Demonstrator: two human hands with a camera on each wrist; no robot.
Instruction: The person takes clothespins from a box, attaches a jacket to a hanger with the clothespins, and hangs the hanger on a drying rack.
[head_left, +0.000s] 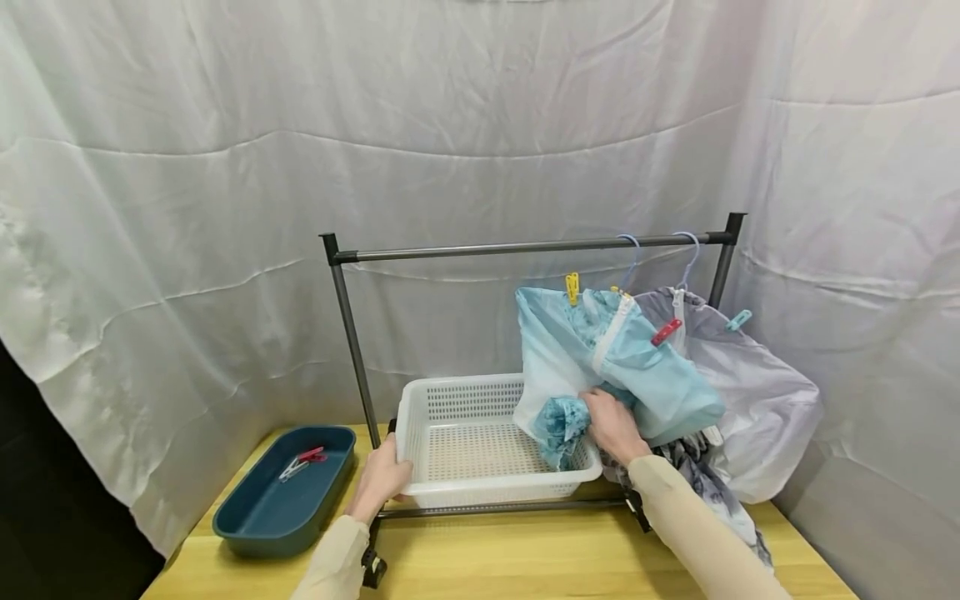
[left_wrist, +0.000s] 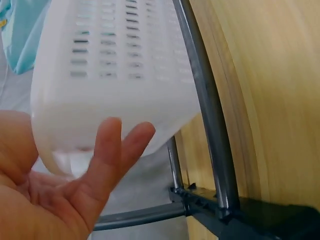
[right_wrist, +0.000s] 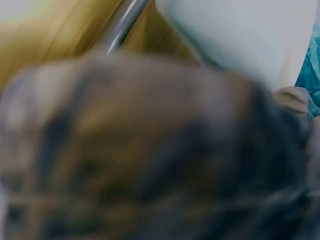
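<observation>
Basket, long axis nine-to-three; left hand grip flat-fingered against its corner, right hand grip pinching blue garment.

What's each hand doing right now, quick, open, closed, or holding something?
Left hand: open, fingers straight against the corner of the white basket.
Right hand: gripping the blue patterned cloth over the basket.

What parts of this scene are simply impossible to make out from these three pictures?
- Right wrist view: a large brown blur close to the lens fills most of the frame, so the right hand's grip on the light blue garment stays unclear.
- Head view: the clothespins in the teal tray are too small to count.
- Left wrist view: the left hand's thumb is cut off by the frame edge beside the white basket.
</observation>
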